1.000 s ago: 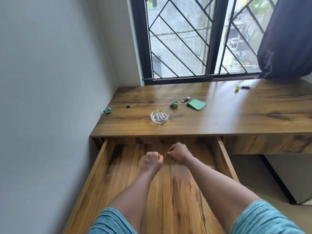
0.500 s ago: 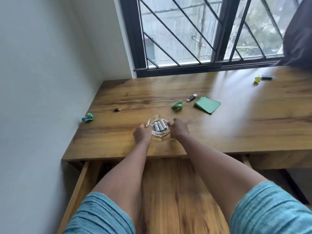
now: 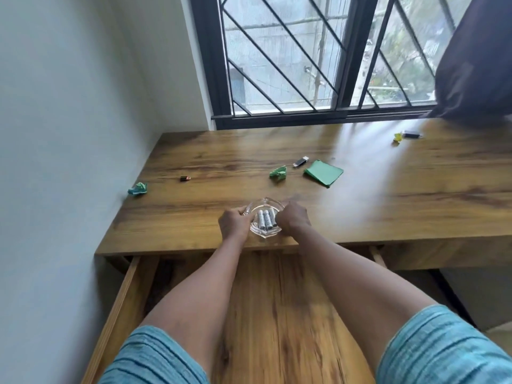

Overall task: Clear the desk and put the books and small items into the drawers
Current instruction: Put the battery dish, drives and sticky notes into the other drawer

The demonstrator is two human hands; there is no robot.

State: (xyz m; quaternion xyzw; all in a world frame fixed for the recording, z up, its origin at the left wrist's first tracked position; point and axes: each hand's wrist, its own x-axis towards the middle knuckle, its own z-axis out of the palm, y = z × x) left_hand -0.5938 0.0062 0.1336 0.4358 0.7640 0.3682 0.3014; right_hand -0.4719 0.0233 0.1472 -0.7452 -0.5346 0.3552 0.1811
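Glass was the worry at that moment. A thick, clear glass dish (image 3: pixel 266 202) stood on the desk (image 3: pixel 360 212) close to its front edge, with a few grey batteries (image 3: pixel 264 219) lying loose side by side inside it. The person's left hand (image 3: pixel 235 223) gripped the dish's left rim with the fingers curled over the edge. The right hand (image 3: pixel 294 219) gripped the right rim in the same way, knuckles up. I could not tell how the thumbs lay. Just below, the drawer (image 3: pixel 277 314) stood pulled out under both forearms.

The dish looked heavy for its size, rigid, smooth and likely slippery, the sort of thing that chips if knocked against hard wood. Two hands on opposite sides of the rim seemed the right hold, since that would spread the weight and make it easier to keep the dish level. I judged the batteries would roll and rattle out at any tilt. It wanted lifting clear of the desk edge and setting down gently in the drawer, not dropping.

Farther back lay lighter things: a crumpled green paper (image 3: pixel 278 172), a flat green paper square (image 3: pixel 323 173), a small stick (image 3: pixel 300 162) between them, and a lone battery (image 3: pixel 185 178) over to the left. Those looked fit for a simple pinch.
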